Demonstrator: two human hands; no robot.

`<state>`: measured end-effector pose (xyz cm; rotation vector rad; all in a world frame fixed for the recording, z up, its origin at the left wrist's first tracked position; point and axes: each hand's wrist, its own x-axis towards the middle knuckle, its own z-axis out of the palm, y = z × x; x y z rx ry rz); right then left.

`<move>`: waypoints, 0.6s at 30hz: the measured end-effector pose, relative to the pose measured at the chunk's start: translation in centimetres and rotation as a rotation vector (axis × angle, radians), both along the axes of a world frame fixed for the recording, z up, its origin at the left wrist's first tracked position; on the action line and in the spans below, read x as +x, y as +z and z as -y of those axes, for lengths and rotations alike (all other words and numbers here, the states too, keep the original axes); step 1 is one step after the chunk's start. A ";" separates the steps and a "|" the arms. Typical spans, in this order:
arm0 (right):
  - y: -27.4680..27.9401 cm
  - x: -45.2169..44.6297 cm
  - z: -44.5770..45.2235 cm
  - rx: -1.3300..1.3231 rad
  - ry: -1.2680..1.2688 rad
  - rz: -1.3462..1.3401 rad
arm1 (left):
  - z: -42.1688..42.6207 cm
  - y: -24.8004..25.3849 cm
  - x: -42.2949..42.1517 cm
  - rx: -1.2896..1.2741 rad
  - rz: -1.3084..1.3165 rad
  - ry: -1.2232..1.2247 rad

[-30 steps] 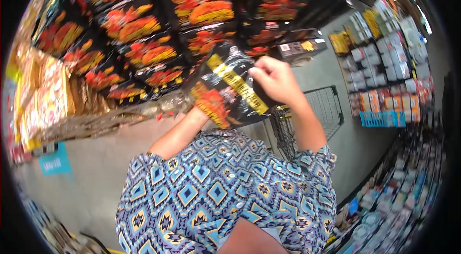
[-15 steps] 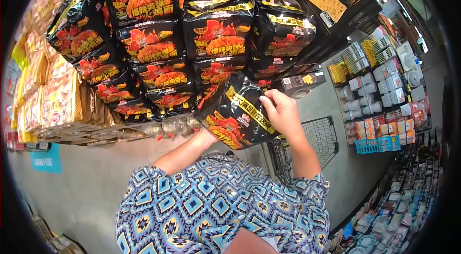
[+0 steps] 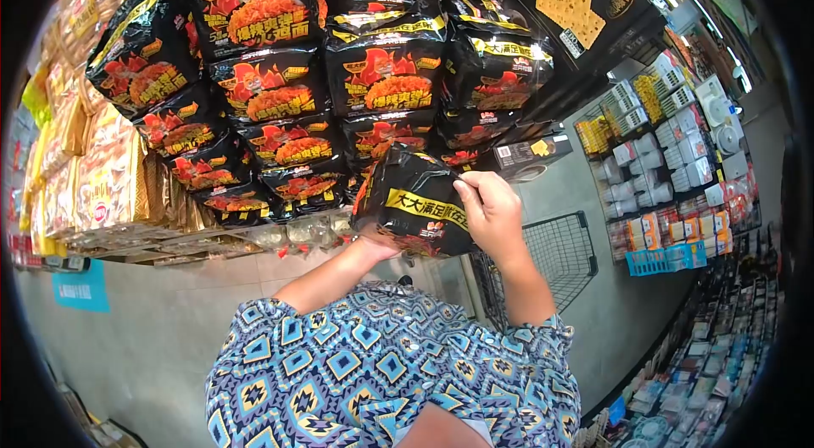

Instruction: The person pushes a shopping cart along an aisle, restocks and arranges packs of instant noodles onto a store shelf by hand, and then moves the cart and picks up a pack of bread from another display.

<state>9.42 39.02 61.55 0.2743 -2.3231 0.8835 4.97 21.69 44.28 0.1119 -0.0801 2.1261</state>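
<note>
Between my hands is a black multipack of instant noodles (image 3: 420,209) with a yellow band across it. My right hand (image 3: 494,209) is closed on its right edge, thumb on top. Underneath its lower left side lies my left hand (image 3: 379,248), most of its fingers hidden by the pack. Just beyond, stacked noodle packs (image 3: 388,79) of the same kind rise in columns, with red and orange pictures on their fronts.
Gold-wrapped packages (image 3: 106,168) are piled on the left. A wire shopping cart (image 3: 560,257) stands right of my arm. Behind it is a rack of housewares (image 3: 661,160). A large black box with a cracker picture (image 3: 568,7) sits at the upper right.
The held pack has turned and tipped: its yellow-banded side now faces up more, and its red picture is mostly out of sight. My left hand has shifted slightly right beneath it.
</note>
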 end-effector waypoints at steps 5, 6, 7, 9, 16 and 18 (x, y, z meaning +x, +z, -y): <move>2.9 -0.1 0.2 0.091 0.093 -0.054 | 0.3 -0.5 -0.3 -0.269 -0.137 0.092; 4.2 -0.2 0.2 0.119 0.085 -0.062 | 0.4 -1.9 -0.4 -0.268 -0.137 0.108; 5.4 -0.4 -0.1 0.124 0.065 -0.074 | 0.5 -3.2 -0.3 -0.204 -0.070 0.100; 8.3 -1.1 -0.7 0.109 0.029 -0.094 | 1.4 -4.1 -0.7 -0.162 0.009 0.005; 21.3 -8.8 -3.0 0.152 0.003 -0.283 | 2.3 -2.7 -0.5 -0.305 -0.016 -0.025; 23.7 -11.7 -3.2 0.157 0.043 -0.334 | 2.6 -0.8 -2.0 -0.285 -0.087 -0.013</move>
